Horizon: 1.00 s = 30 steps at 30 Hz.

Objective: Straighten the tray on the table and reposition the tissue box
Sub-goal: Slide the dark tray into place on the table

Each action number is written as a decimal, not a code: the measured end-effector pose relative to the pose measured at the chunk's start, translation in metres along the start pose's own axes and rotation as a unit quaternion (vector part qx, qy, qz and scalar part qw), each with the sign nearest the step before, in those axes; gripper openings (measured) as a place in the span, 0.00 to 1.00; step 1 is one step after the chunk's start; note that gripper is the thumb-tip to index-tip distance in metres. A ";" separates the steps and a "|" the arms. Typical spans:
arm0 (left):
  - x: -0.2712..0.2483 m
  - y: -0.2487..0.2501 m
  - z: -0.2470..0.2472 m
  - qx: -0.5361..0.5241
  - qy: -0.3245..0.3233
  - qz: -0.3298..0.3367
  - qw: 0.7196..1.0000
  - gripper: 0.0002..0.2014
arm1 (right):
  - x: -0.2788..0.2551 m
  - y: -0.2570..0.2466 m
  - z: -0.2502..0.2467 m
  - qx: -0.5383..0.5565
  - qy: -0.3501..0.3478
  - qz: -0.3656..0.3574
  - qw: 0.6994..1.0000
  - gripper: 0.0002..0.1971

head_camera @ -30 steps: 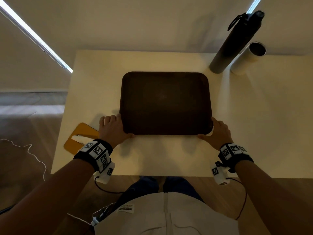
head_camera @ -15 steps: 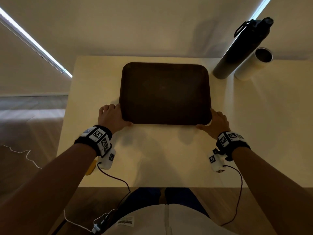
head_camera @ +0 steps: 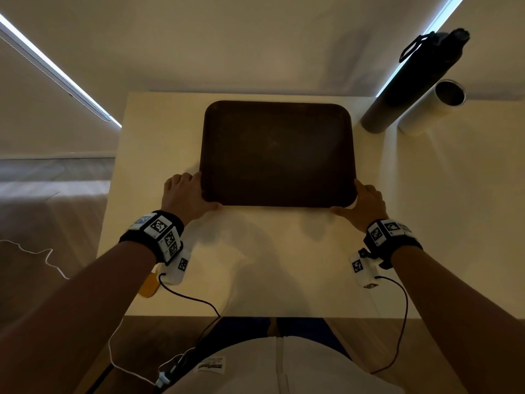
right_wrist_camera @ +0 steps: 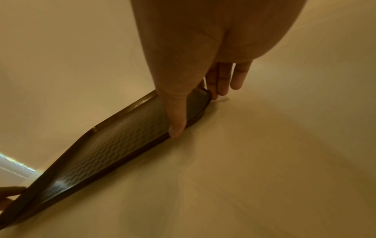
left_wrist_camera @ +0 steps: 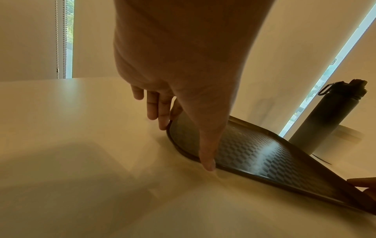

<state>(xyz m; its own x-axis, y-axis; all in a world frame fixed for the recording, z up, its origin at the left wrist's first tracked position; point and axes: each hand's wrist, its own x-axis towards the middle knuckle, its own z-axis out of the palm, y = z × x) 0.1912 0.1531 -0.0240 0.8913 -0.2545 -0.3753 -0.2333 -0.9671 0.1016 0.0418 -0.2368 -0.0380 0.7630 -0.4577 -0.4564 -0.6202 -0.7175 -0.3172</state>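
Note:
A dark brown tray (head_camera: 277,153) with rounded corners lies flat on the pale table (head_camera: 270,265), square to its edges. My left hand (head_camera: 184,194) presses its near-left corner: straight fingers (left_wrist_camera: 162,116) lie along the side rim, the thumb along the near rim. In the same way, my right hand (head_camera: 368,201) holds the near-right corner, thumb (right_wrist_camera: 177,125) on the near rim of the tray (right_wrist_camera: 114,141). An orange object (head_camera: 147,285) at the table's left front shows only partly under my left wrist. I cannot tell whether it is the tissue box.
A tall dark bottle (head_camera: 412,81) and a white cylinder (head_camera: 434,109) stand at the back right, close to the tray's far-right corner. A wall runs just behind the table. Sensor cables hang from both wrists over the near edge.
Both hands have slid the tray away from me, toward the table's far edge. My left wrist now covers most of the orange object.

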 end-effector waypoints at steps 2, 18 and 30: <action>0.000 0.000 -0.001 -0.002 -0.002 0.001 1.000 0.49 | -0.001 0.000 0.001 0.004 0.003 0.000 1.000 0.51; -0.085 -0.036 -0.038 -0.179 0.055 -0.012 0.982 0.36 | -0.051 -0.054 -0.006 -0.005 0.021 -0.222 0.975 0.46; -0.205 -0.131 -0.019 -0.235 0.010 -0.027 0.972 0.53 | -0.134 -0.207 0.084 -0.012 -0.215 -0.423 0.880 0.47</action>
<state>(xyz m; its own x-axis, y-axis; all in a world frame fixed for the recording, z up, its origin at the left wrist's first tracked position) 0.0461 0.3320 0.0577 0.9057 -0.1988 -0.3744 0.0129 -0.8698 0.4933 0.0521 0.0172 0.0191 0.8067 0.4839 -0.3393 0.1455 -0.7191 -0.6795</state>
